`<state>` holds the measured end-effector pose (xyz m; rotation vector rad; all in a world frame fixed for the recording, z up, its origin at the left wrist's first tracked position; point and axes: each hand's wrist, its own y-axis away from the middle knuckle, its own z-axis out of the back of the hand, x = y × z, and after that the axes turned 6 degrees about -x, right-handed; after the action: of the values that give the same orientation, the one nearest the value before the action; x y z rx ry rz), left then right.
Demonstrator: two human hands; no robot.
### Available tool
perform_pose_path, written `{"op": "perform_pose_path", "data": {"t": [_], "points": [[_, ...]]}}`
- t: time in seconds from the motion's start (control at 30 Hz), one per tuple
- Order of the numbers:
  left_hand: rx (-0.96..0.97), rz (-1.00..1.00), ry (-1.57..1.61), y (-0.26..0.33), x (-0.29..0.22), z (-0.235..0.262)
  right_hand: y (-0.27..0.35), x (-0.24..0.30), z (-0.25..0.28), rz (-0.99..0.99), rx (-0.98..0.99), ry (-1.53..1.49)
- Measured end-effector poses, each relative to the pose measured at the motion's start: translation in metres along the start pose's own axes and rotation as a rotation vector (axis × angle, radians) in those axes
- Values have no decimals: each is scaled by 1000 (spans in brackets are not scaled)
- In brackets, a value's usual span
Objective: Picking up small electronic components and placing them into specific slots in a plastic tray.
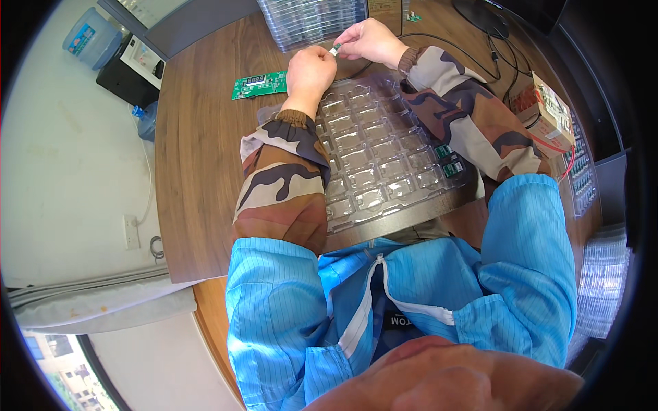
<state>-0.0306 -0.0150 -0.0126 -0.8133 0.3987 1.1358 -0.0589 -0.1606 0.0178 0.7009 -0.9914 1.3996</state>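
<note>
At the far side of the tray, my right hand (373, 42) pinches a small green circuit board (337, 47) with a white part on its end. My left hand (312, 72) is closed and meets the board from the left. Its fingertips are turned away, so what they grip is hidden. Beside the left hand lies a larger green circuit board (259, 85) with a dark digit display, its right end covered by that hand. Under my forearms is a clear plastic tray (370, 198) with rows of compartments. A few small green boards (449, 164) sit at its right side.
Stacked clear trays (312, 24) stand at the back. Black cables (473, 58) run across the right side, near a cardboard box (545, 113) with red wires. Another filled tray (582, 171) lies at the far right, with more stacked trays (603, 281) below.
</note>
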Motion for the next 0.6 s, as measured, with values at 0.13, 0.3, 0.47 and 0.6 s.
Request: {"op": "perform_pose_path", "data": {"t": [0.13, 0.3, 0.47, 0.6], "points": [[5, 11, 25, -3, 7, -1, -2, 1, -6, 22, -44, 37], [62, 3, 112, -2, -2, -3, 4, 0, 9, 73, -51, 109], [77, -19, 177, 1, 3, 1, 75, 14, 60, 383, 33, 176], [85, -30, 113, 3, 0, 3, 192, 40, 120, 142, 9, 538]]}}
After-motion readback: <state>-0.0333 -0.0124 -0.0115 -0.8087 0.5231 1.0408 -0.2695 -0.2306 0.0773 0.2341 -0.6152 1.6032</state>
